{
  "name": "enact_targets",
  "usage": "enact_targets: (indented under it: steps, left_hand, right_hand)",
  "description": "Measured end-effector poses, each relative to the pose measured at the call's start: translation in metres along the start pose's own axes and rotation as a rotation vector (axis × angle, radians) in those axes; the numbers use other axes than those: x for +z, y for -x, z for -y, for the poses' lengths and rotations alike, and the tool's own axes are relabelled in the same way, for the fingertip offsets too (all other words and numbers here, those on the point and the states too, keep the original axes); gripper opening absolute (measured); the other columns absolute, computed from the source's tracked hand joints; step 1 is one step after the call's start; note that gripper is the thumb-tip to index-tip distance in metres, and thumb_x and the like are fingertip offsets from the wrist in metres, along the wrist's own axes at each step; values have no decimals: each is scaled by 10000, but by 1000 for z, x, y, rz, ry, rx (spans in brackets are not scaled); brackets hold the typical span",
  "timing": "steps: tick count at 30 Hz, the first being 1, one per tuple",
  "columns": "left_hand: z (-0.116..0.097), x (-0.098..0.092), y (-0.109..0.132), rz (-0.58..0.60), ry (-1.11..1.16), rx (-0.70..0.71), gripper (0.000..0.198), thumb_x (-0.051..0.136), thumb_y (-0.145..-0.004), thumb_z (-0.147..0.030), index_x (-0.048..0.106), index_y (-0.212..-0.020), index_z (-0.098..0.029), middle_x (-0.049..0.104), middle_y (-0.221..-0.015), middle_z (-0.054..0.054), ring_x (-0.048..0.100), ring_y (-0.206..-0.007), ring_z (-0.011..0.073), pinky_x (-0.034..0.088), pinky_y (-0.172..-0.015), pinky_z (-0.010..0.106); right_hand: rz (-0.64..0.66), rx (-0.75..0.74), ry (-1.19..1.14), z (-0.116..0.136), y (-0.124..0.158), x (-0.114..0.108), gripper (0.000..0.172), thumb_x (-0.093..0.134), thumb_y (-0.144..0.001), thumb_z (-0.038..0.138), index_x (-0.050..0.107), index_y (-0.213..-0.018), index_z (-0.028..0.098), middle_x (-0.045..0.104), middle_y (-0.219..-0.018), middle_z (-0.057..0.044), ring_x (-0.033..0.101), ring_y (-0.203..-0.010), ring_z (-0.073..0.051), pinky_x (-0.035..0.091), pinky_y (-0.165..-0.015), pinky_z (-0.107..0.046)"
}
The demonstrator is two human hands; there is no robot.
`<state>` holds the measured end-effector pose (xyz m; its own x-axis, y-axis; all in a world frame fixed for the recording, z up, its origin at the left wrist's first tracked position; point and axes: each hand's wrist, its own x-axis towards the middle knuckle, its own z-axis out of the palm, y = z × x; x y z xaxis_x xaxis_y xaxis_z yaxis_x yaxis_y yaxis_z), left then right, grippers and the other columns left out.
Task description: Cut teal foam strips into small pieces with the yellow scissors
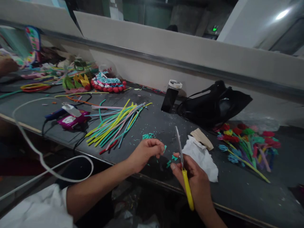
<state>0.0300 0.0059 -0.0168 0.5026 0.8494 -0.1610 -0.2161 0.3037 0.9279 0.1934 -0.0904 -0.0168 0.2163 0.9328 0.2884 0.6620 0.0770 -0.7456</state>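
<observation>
Near the table's front edge, my left hand (pixel 150 151) is closed, with its fingertips pinching a small green piece (pixel 165 148). To its right, my right hand (pixel 193 177) holds scissors (pixel 187 186) with yellow handles, blades pointing up and away. Small green pieces (pixel 175 157) lie by the right fingertips; whether the fingers touch them is unclear. A pile of green clippings (pixel 147 136) sits on the dark table just beyond my left hand. White crumpled paper (pixel 201 156) lies right behind my right hand.
Colourful pipe cleaners (pixel 118 122) spread at centre left, beside a purple glue gun holder (pixel 73 120). A bottle (pixel 169 96) and a black bag (pixel 211 104) stand at the back. Fuzzy flowers (pixel 251 142) lie at right. Another person's hand (pixel 7 65) shows at far left.
</observation>
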Motion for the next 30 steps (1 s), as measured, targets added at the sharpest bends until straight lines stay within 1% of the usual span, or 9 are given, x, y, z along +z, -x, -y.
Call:
enact_targets:
  steps: [2, 3, 5, 7, 9, 15, 20, 24, 30]
  left_hand:
    - [-2, -1, 3, -15, 142, -39, 175, 740, -667, -259, 634, -703, -124, 594, -597, -17, 497, -509, 72, 386, -561, 214]
    - [-2, -1, 4, -20, 195, -36, 189, 755, -659, -262, 633, -698, -123, 593, -587, -18, 500, -498, 70, 388, -555, 214]
    - [-4, -4, 6, -23, 273, -6, 202, 775, -650, -256, 633, -694, -118, 598, -584, -15, 515, -502, 71, 400, -559, 213]
    - [-7, -5, 7, -32, 319, 18, 204, 785, -648, -245, 641, -704, -111, 611, -599, -7, 531, -520, 73, 415, -571, 211]
    - [-9, -6, 9, -42, 345, 29, 207, 792, -649, -242, 648, -716, -109, 620, -608, -2, 543, -532, 75, 425, -577, 211]
    - [-8, -7, 11, -20, 342, 54, 199, 797, -655, -228, 657, -737, -113, 649, -653, 9, 566, -556, 80, 440, -585, 210]
    - [-5, -8, 10, -24, 289, 93, 182, 785, -675, -238, 658, -726, -118, 639, -637, -1, 551, -549, 71, 426, -581, 200]
    - [-7, -6, 10, -48, 254, 96, 187, 788, -661, -241, 656, -717, -123, 637, -632, -2, 547, -552, 76, 426, -587, 208]
    - [-5, -4, 11, -76, 257, 97, 170, 775, -653, -221, 647, -712, -127, 627, -623, -11, 538, -537, 75, 422, -586, 218]
  right_hand:
    - [-15, -40, 70, -6, 3, 7, 312, 614, -840, 428, 660, -1031, 185, 705, -725, -6, 669, -603, -145, 535, -591, -216]
    - [-40, -85, 124, -9, 5, 10, 319, 617, -838, 425, 657, -1045, 186, 709, -762, -18, 667, -614, -152, 540, -605, -234]
    - [-21, -175, 229, -16, 8, 14, 311, 615, -844, 398, 642, -1086, 205, 709, -878, -44, 683, -757, -187, 550, -708, -284]
    - [-3, -231, 307, -23, 9, 16, 299, 609, -857, 379, 625, -1113, 225, 695, -907, -45, 676, -821, -203, 545, -742, -311]
    - [-1, -262, 349, -27, 11, 17, 296, 601, -871, 373, 606, -1132, 233, 687, -906, -43, 669, -831, -206, 541, -733, -316]
    - [-37, -347, 374, -31, 14, 17, 299, 592, -890, 352, 589, -1154, 212, 700, -926, -49, 666, -850, -204, 524, -766, -314]
    - [-33, -371, 412, -31, 14, 14, 287, 575, -902, 365, 609, -1132, 196, 717, -912, -50, 677, -819, -205, 525, -735, -304]
    - [-58, -418, 446, -34, 15, 13, 281, 564, -909, 362, 617, -1119, 183, 720, -905, -63, 680, -804, -212, 528, -728, -313]
    - [-58, -414, 491, -41, 18, 11, 310, 544, -915, 338, 605, -1180, 189, 732, -945, -65, 691, -852, -227, 531, -757, -327]
